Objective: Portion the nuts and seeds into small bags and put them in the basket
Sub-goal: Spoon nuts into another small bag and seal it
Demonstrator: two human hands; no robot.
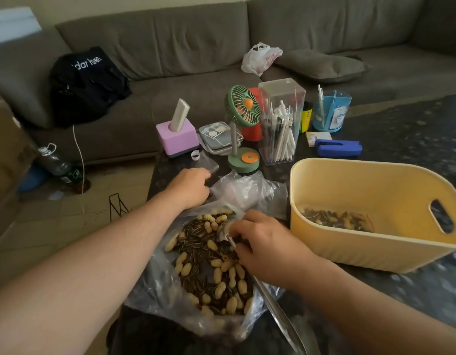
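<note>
Fingers [241,233] of our right hand [260,242] curl round a metal scoop [225,230] in the nuts; our left hand [189,187] reaches the small bags [207,163], its grip hidden. We keep the yellow basket [375,252] alongside, one filled bag [337,219] already inside, and the big bag of peanuts and sunflower seeds [209,265] open before us for scooping.

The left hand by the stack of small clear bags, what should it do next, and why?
Probably pinch one small clear bag off the stack and bring it over the big bag of peanuts and sunflower seeds. The left hand already touches that stack, the right hand grips the metal scoop in the mix, and the yellow basket holds one filled bag.
</note>
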